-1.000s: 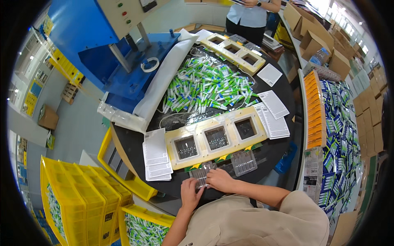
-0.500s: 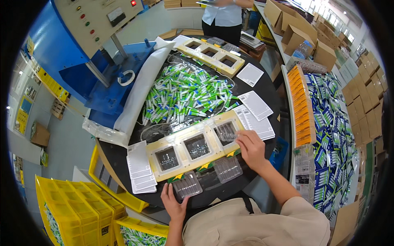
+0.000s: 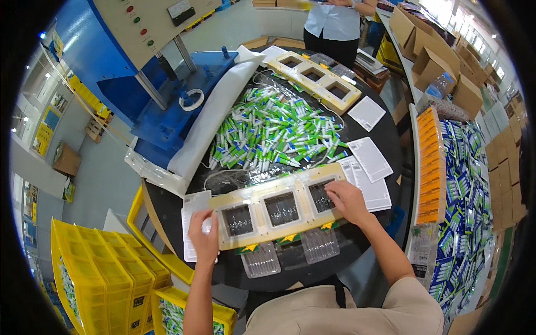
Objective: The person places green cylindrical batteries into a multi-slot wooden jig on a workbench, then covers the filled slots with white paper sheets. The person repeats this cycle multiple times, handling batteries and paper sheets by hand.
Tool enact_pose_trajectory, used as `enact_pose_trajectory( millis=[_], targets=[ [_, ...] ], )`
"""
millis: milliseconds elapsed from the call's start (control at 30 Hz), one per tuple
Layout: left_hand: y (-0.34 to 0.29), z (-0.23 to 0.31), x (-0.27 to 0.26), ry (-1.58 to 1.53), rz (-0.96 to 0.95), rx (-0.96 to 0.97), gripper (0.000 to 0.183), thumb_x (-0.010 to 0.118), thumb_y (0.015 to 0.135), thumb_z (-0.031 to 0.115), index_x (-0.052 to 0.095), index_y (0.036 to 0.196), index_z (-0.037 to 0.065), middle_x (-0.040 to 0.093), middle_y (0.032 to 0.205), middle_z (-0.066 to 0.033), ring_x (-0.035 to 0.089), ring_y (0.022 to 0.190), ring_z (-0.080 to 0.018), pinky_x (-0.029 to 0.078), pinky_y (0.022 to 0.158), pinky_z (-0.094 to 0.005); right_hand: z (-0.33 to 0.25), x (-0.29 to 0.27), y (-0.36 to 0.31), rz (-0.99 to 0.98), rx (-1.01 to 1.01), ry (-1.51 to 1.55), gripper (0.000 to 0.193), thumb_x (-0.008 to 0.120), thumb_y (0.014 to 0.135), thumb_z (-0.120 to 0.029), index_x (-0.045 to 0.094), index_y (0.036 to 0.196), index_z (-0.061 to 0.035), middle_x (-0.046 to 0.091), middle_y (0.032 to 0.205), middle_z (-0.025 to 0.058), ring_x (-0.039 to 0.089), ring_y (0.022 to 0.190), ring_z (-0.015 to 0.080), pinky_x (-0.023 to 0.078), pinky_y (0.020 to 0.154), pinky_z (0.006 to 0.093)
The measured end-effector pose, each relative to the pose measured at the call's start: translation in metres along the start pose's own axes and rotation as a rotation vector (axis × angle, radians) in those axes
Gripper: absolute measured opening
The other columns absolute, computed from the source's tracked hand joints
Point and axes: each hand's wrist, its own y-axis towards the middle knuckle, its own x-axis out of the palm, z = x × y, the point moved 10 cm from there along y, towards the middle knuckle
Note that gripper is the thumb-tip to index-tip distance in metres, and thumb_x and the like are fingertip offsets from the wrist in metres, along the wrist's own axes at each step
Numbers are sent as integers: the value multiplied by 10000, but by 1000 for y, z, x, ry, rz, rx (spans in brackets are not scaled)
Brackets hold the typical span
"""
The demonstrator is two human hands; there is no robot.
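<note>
A cream-coloured fixture frame (image 3: 263, 230) with three square windows lies across the near part of the round black table. Dark-looking clear ribbed plastic shows inside each window. My right hand (image 3: 349, 202) rests at the right window, its fingers bent together on the edge of the clear blister tray (image 3: 320, 196) there. At the frame's left end is my left hand (image 3: 203, 237), thumb and fingers curved but apart, over white printed cards (image 3: 192, 206) and beside the frame's edge. Two clear blister trays (image 3: 261, 261) (image 3: 320, 246) lie against the frame's near side, beside green-and-yellow tabs (image 3: 288, 238).
Behind the frame spreads a heap of green-and-white tubes (image 3: 273, 131). A second three-window frame (image 3: 315, 81) stands farther back. More white cards (image 3: 369, 159) lie right. A blue press (image 3: 167, 106) rises left; yellow crates (image 3: 106, 273) stand below it. Another person (image 3: 333, 25) stands beyond the table.
My right hand has brought the blister tray down into the right window. My left hand has moved up and left from the near tray to the frame's left end. The view has shifted.
</note>
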Motion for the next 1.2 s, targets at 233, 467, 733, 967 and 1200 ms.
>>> enact_pose_trajectory(
  millis=[233,467,733,967,1200],
  targets=[
    [136,-58,171,282,-261,154,226,770,845,223,737,977,43,668,998,-131,669,909,-332,523,755,-429,-31,121,128,99,137,-28,179,680,922,-232,734,941,-63,722,895,162,690,813,378,541,734,475],
    [136,-61,186,442,-270,338,176,744,842,218,726,887,49,664,941,-123,652,905,-334,517,783,-444,-31,190,169,48,239,-428,311,781,845,-324,739,790,-20,684,851,145,694,798,329,552,644,452],
    [31,-59,13,103,78,-116,168,769,830,21,723,992,30,682,913,-128,668,806,-304,532,708,-372,-22,200,179,83,333,-507,321,781,801,-323,732,876,-15,672,889,151,680,872,339,557,669,462],
    [-44,-22,17,238,41,299,312,799,725,-52,734,1020,31,664,899,-105,647,796,-289,520,701,-381,-106,112,91,349,-35,96,146,753,792,-19,721,934,-22,726,896,157,695,782,325,550,684,395],
    [-63,-35,33,287,51,302,308,788,742,-21,720,1041,13,650,886,-91,626,767,-279,502,687,-389,-195,183,0,-85,-567,-94,337,677,769,-22,678,1095,64,640,994,132,642,825,254,553,694,330]
  ],
)
